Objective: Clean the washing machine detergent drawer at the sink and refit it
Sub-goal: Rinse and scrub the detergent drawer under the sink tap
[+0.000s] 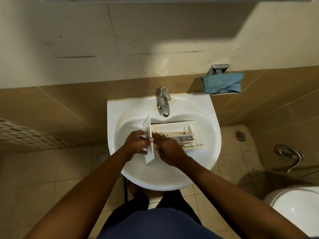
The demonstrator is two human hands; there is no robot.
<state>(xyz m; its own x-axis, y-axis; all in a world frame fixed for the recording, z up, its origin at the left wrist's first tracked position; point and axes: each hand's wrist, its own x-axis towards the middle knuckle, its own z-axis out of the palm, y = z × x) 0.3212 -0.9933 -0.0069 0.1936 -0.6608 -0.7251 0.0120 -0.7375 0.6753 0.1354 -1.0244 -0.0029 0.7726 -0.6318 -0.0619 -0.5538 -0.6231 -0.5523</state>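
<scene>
Scrubbing step: the drawer [172, 131] lies across the sink [214, 135] basin below the tap [164, 102]. The left hand [136, 144] clamps its front panel, while the right hand [170, 150] curls round a pale wad [156, 149] pressed into the compartment nearest the panel. Brown residue lines the inner walls, so the next move probably calls for working the wad rightward, then rinsing.

I log: one white basin [119, 109]; chrome tap [163, 100] on its rear ledge; detergent drawer [170, 130] across the bowl, seemingly resting there.
</scene>
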